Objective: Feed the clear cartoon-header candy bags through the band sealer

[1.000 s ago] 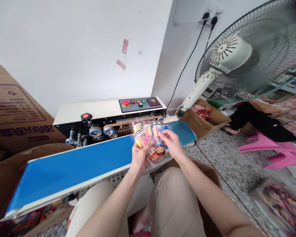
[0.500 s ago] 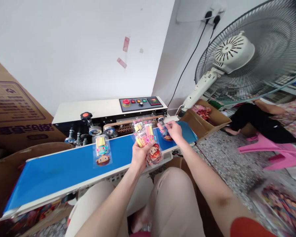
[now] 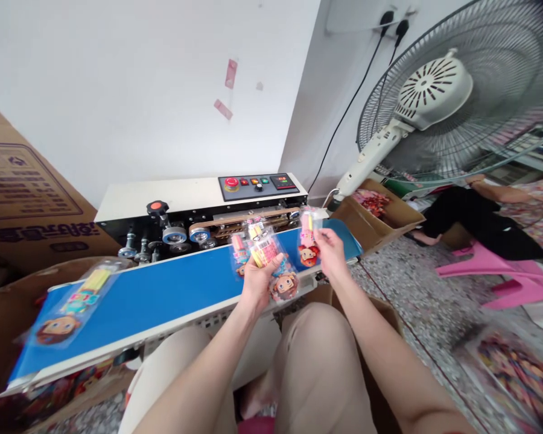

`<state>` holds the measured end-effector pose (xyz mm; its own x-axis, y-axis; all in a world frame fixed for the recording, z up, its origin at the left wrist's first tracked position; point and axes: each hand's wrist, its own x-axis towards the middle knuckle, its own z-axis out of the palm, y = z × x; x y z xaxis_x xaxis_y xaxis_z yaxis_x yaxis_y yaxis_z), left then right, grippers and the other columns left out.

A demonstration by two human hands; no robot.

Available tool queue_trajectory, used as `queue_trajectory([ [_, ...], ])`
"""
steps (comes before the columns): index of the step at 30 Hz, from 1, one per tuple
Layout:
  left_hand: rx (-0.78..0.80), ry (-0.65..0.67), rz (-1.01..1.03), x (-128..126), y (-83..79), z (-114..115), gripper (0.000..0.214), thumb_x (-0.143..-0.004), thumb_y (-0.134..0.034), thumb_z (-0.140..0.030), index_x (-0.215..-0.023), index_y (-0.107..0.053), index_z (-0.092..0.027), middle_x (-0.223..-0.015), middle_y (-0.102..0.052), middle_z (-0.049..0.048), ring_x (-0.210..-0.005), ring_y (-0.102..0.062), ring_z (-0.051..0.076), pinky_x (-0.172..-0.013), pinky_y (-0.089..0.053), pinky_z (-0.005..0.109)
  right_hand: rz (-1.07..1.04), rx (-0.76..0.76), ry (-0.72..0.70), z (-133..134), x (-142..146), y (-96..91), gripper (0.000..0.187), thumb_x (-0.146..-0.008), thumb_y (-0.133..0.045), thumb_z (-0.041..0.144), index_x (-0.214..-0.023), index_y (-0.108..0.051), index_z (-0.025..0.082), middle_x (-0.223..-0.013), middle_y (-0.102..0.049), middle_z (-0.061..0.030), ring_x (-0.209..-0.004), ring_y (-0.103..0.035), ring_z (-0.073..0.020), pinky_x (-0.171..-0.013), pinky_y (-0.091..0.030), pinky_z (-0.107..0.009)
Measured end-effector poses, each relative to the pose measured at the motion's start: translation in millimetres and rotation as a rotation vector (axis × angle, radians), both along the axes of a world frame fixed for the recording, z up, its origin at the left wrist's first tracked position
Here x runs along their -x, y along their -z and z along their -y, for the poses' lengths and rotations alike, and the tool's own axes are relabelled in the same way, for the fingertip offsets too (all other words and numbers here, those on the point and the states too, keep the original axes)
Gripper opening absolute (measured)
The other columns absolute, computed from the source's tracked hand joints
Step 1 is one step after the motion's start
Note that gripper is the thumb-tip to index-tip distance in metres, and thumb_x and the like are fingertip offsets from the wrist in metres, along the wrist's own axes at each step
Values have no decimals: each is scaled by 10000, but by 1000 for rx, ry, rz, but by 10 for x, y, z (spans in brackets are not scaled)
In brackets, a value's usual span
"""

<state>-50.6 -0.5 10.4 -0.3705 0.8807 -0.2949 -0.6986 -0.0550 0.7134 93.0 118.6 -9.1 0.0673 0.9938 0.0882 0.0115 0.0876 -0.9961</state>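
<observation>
My left hand point(image 3: 259, 282) is closed round several clear packets point(image 3: 281, 284) with cartoon faces and pink and yellow sticks, just over the belt's front edge. Between the fingers of my right hand point(image 3: 331, 250) is a single packet point(image 3: 308, 238), held upright at the right end of the blue conveyor belt point(image 3: 163, 295). Partly behind the left hand's bunch, another packet point(image 3: 239, 256) shows on the belt. One more packet point(image 3: 75, 306) lies tilted at the belt's left end. Above the belt runs the sealing machine point(image 3: 172, 196) with its rollers and brown band.
A large fan point(image 3: 429, 90) stands at right, near an open carton point(image 3: 389, 226) holding red packets. Cardboard boxes point(image 3: 31, 199) are at left. A person point(image 3: 475, 211) sits at far right by a pink stool point(image 3: 489, 271). A clear bag point(image 3: 516, 374) lies on the floor.
The lone packet on the belt has travelled left to the belt's end. Another packet now shows behind my left hand. My right hand now holds a packet raised upright.
</observation>
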Motion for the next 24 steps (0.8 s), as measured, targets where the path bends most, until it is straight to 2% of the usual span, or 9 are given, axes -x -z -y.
queue_trajectory([
  [3, 6, 8, 30, 23, 47, -16, 492, -494, -898, -285, -904, -669, -139, -852, -740, 87, -736, -692, 203, -734, -534, 333, 385, 0, 115, -416, -282, 171, 289, -728, -607, 484, -809, -563, 210, -693, -646, -28, -636, -589, -172, -588, -450, -269],
  [6, 7, 32, 56, 26, 60, -29, 500, -497, -897, -296, -914, -669, -141, -859, -740, 94, -749, -696, 217, -732, -536, 344, 636, -9, 96, -684, -349, 231, 152, -748, -583, 361, -739, -583, 209, -705, -662, -44, -660, -590, -179, -605, -431, -271],
  [8, 4, 47, 60, 21, 50, -34, 489, -515, -890, -306, -917, -669, -139, -867, -739, 98, -737, -693, 213, -725, -538, 344, 699, -15, 40, -730, -267, 194, 100, -747, -586, 308, -730, -599, 210, -690, -658, -36, -648, -584, -178, -622, -425, -278],
  [11, 3, 57, 60, 15, 22, -37, 476, -553, -871, -335, -936, -667, -140, -861, -737, 94, -692, -682, 196, -700, -539, 337, 791, -81, 7, -580, -81, 59, 120, -758, -608, 319, -809, -628, 212, -701, -653, -41, -680, -589, -192, -659, -436, -296],
  [14, 26, 45, 76, 16, 3, -45, 453, -597, -836, -373, -952, -668, -148, -842, -733, 80, -682, -680, 191, -675, -537, 317, 589, -117, -46, -213, 71, -101, 282, -776, -614, 467, -901, -634, 214, -801, -669, -57, -720, -601, -193, -649, -464, -295],
  [17, 26, 40, 62, 18, 19, -55, 426, -608, -816, -374, -937, -674, -145, -818, -730, 73, -691, -681, 195, -658, -530, 295, 280, 55, -324, 210, 177, -208, 414, -746, -616, 596, -895, -638, 211, -777, -668, -38, -654, -603, -172, -575, -476, -275],
  [19, -9, 60, 8, 11, 46, -56, 429, -604, -822, -364, -941, -678, -143, -823, -731, 76, -707, -682, 199, -669, -527, 292, 187, 86, -418, 419, 225, -221, 399, -695, -687, 574, -842, -642, 206, -736, -656, -18, -629, -590, -156, -563, -475, -261],
  [21, -50, 77, -48, -4, 72, -52, 433, -596, -837, -351, -943, -686, -141, -864, -735, 84, -731, -683, 200, -701, -525, 301, 139, 69, -395, 533, 246, -188, 359, -670, -728, 535, -764, -625, 204, -694, -630, 3, -603, -565, -137, -553, -474, -248],
  [24, -81, 79, -69, -28, 87, -44, 422, -582, -854, -324, -928, -700, -139, -933, -734, 95, -763, -681, 195, -754, -522, 317, 43, 144, -299, 564, 223, -113, 355, -679, -723, 533, -705, -578, 210, -652, -587, 26, -563, -538, -121, -515, -476, -237],
])
